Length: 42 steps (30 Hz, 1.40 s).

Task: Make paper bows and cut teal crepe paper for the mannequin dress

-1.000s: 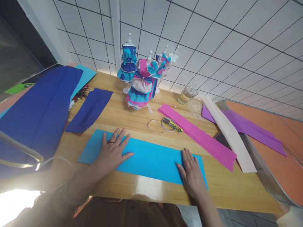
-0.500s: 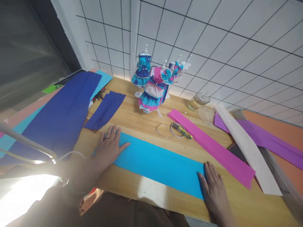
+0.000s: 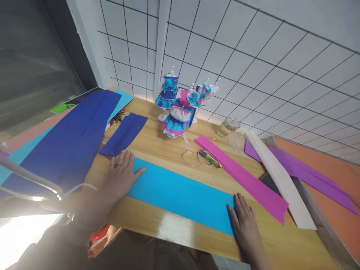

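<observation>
The bright blue strip (image 3: pixel 182 197) lies flat on the wooden worktop (image 3: pixel 157 148), slanting between the person's two hands. The left hand (image 3: pixel 121 174) is spread flat over its left end, thumb out; the right hand (image 3: pixel 245 221) lies flat and unclenched at its right end. Beyond the strip are yellow-handled snips (image 3: pixel 210 159), touching a pink strip (image 3: pixel 244 178). A dark blue piece (image 3: pixel 123 134) lies just past the left hand's fingertips, and miniature dress forms (image 3: pixel 180 112) stand near the tiled wall (image 3: pixel 191 41).
</observation>
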### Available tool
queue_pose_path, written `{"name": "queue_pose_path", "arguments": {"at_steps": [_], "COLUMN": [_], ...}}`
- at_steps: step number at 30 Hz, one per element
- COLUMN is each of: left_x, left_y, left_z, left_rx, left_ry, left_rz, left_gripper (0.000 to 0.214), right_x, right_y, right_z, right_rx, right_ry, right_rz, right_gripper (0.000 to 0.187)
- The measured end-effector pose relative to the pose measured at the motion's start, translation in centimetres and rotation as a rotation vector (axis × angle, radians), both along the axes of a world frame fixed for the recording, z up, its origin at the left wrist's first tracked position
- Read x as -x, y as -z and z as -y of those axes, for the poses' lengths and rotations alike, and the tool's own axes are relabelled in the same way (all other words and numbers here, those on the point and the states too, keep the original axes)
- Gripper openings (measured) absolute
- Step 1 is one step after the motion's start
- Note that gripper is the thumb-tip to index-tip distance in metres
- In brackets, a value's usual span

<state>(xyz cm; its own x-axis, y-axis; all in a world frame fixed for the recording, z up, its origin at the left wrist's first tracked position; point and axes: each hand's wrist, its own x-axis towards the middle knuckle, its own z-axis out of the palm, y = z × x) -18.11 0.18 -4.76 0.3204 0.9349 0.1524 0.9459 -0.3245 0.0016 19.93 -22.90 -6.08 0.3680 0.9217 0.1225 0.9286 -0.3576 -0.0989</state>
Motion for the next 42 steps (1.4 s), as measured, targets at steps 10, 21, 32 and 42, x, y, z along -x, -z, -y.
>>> {"name": "queue_pose_path", "arguments": {"at_steps": [10, 21, 32, 42], "left_x": [-0.4, 0.1, 0.6, 0.5], "left_y": [-1.0, -3.8, -4.1, -5.2], "left_z": [-0.6, 0.0, 0.6, 3.5], "left_rx": [0.098, 0.175, 0.198, 0.235], "left_ry": [0.296, 0.258, 0.252, 0.242], "left_rz": [0.08, 0.106, 0.138, 0.131], "left_gripper": [0.039, 0.028, 0.016, 0.022], "right_x": [-1.4, -0.4, 0.3, -0.2], "right_y": [-3.5, -5.3, -6.2, -6.6], "right_z": [-3.1, -4.4, -3.7, -4.1], "right_rx": [-0.008, 0.177, 0.256, 0.254], "right_ry": [-0.192, -0.197, -0.121, -0.153], "right_rz": [-0.174, -0.276, -0.41, -0.297], "right_gripper": [0.048, 0.026, 0.031, 0.032]}}
